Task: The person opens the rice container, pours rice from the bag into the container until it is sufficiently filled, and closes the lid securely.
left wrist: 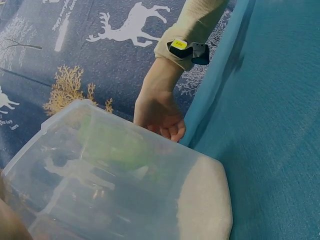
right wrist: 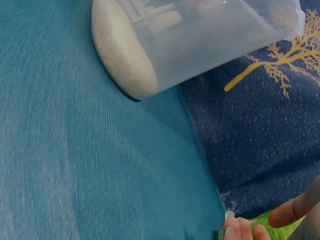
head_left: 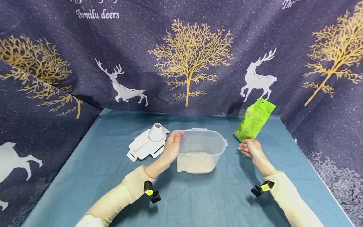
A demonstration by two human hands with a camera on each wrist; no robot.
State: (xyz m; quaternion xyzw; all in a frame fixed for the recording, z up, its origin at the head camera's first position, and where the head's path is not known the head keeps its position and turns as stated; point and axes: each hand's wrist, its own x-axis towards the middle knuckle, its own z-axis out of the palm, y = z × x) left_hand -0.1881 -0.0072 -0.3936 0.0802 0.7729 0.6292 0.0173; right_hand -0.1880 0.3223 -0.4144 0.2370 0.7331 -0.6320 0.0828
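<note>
**Two hands at a rice tub and a green pouch**

A clear plastic tub (head_left: 200, 148) with a layer of white rice in its bottom stands near the middle of the teal-covered worktop (head_left: 107, 189), somewhat toward the far edge. The left hand (head_left: 171, 147) lies against the tub's left wall, its fingers curled over the rim there. Judging from the grip, it serves to steady the tub so the light container does not slide on the cloth.

The right hand (head_left: 250, 147) is at the bottom edge of a green printed plastic pouch (head_left: 254, 119), which stands tilted near the far right corner of the worktop, just right of the tub and apart from it. In the right wrist view the fingertips (right wrist: 239, 227) pinch the pouch's green edge; that narrow hold at the base, I judge, props the pouch upright, with its top leaning away toward the backdrop.

Left of the tub, just beside the left hand, a flat white plastic lid with a raised funnel-shaped spout (head_left: 148, 142) lies on the cloth. With the lid off, the tub's mouth is open upward. A dark blue cloth printed with white deer and golden trees (head_left: 187, 56) hangs behind and along both sides.
</note>
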